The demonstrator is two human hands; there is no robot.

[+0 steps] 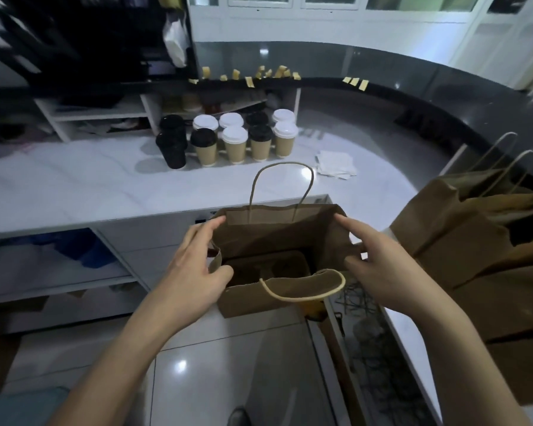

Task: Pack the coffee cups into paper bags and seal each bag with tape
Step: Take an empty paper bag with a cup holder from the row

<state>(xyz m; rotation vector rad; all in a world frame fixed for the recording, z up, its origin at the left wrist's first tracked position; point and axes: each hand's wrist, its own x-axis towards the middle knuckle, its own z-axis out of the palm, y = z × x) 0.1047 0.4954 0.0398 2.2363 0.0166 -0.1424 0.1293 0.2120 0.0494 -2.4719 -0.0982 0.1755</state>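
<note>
The open brown paper bag (277, 232) hangs in mid-air just in front of the near edge of the white counter (74, 186), its far handle standing up and its near handle flopped over the rim. The left hand (194, 269) pinches the bag's left wall and the right hand (382, 269) grips the right wall, both index fingers stretched toward the far corners. A cardboard cup tray (268, 265) lies in the bottom. The coffee cups (234, 142), with white and black lids, stand clustered far back on the counter, showing no readable print. White napkins (336, 164) lie to their right. Yellow tape strips (259, 75) hang along the black ledge beyond. More paper bags (462, 241) are stacked at right.
</note>
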